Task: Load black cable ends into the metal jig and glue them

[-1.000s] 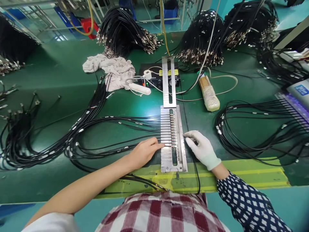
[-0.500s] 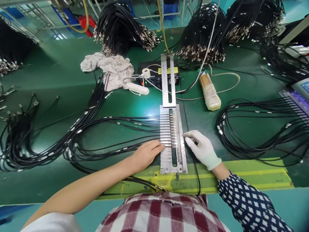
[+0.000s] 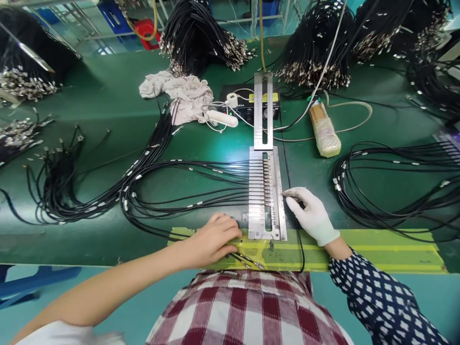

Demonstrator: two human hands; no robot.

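The left hand covers the middle of some black cables, and so it cannot be seen whether its fingers hold one of them. With the gloved right hand, it is also not clear whether something is between thumb and forefinger. The connectors in the lower metal fixture are too small to distinguish. The slotted plate hides part of the control box. The picture's edges cut off the white sleeve and the right-hand comb-like fixture.
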